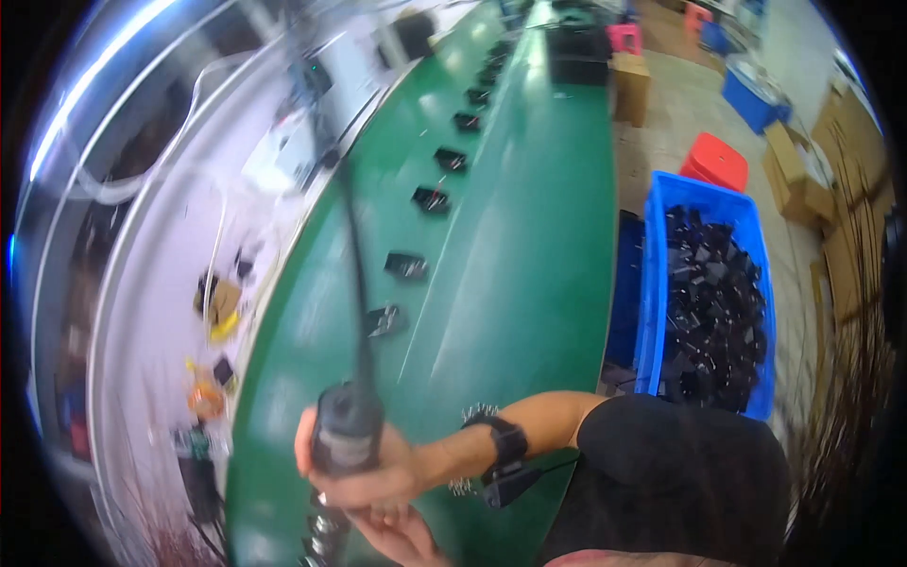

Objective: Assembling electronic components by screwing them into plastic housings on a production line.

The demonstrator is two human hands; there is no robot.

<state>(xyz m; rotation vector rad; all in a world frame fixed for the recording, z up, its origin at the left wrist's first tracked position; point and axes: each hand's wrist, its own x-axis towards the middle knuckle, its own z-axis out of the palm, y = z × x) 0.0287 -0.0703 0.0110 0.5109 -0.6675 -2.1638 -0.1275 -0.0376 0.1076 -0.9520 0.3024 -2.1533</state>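
My right hand [373, 472] is wrapped around a black electric screwdriver [348, 430], held upright over the near end of the green belt. A dark cord [355, 246] runs up from its top; its lower tip is hidden by my hand. My left hand [402, 534] is partly covered beneath the right one, its fingers blurred and mostly out of sight. Beside it, at the lower edge, a stack of dark and shiny parts [324, 539] shows. Small silver screws [480, 412] lie on the belt by my right wrist, which wears a black strap with a small device [510, 463].
Several black plastic housings [406, 265] line the green belt [510, 293], stretching away from me. To the right stands a blue crate [767, 331] full of black parts, with a red stool [715, 163] behind it. A white side bench [170, 312] holds odds and ends.
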